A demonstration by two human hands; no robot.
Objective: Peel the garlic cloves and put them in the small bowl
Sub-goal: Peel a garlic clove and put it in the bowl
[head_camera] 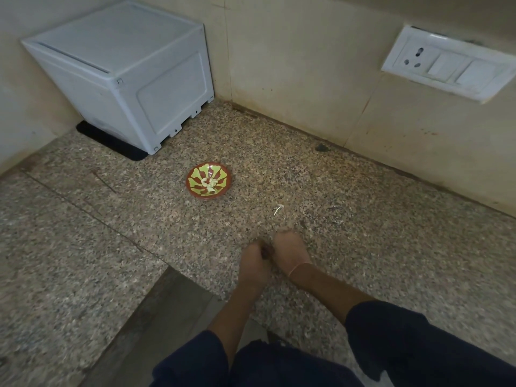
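Note:
A small red bowl (195,192) with a green leaf pattern stands on the speckled granite counter (363,233), holding several pale peeled garlic cloves (209,184). Nearer to me, my left hand (254,263) and my right hand (290,250) are pressed together just above the counter, fingers curled inward. Whatever they hold between them is hidden by the fingers and blurred. A thin white scrap of garlic skin (277,209) lies on the counter just beyond my right hand.
A white plastic box (125,71) on a black mat (111,141) sits in the back left corner. The beige wall carries a white socket and switch plate (446,62) at right. The counter's front edge drops off at lower left (156,303).

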